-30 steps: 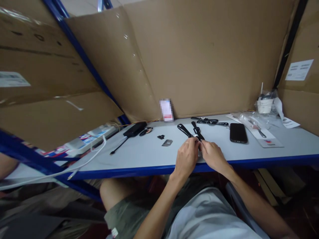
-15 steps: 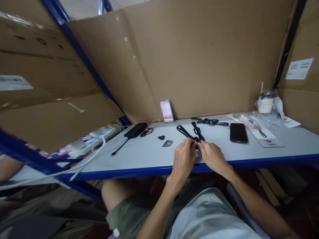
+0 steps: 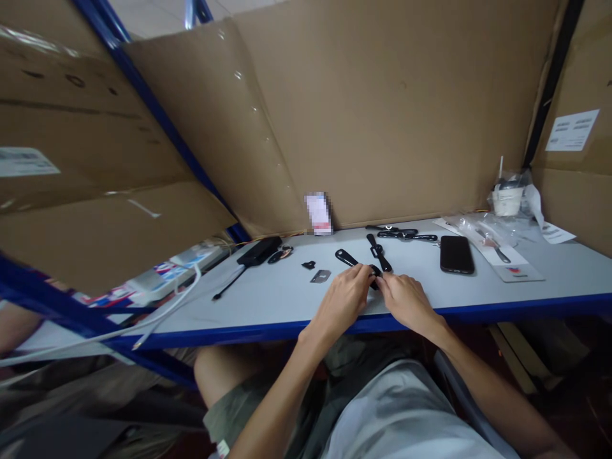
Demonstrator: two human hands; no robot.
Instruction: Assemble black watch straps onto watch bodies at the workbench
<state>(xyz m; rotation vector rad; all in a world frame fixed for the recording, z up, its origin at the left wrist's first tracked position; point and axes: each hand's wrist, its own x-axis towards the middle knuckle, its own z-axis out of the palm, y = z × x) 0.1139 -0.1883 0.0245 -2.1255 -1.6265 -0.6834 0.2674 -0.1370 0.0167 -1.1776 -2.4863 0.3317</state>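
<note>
In my head view I have the left hand [image 3: 345, 293] and right hand [image 3: 406, 301] both clamped on a black spokeshave [image 3: 347, 257], its middle partly hidden, one handle pointing toward 10 o'clock. A second spokeshave [image 3: 379, 252] lies just beyond at 12; a flat steel blade [image 3: 320, 276] sits at 9, a smartphone [image 3: 456, 254] toward 3.

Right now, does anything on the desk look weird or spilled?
Nothing looks spilled. The lit screen leaning at the back looks odd: blurred into squares. A small gray plate and black piece lie loose, apart from the black tool in the left hand and right hand.
</note>
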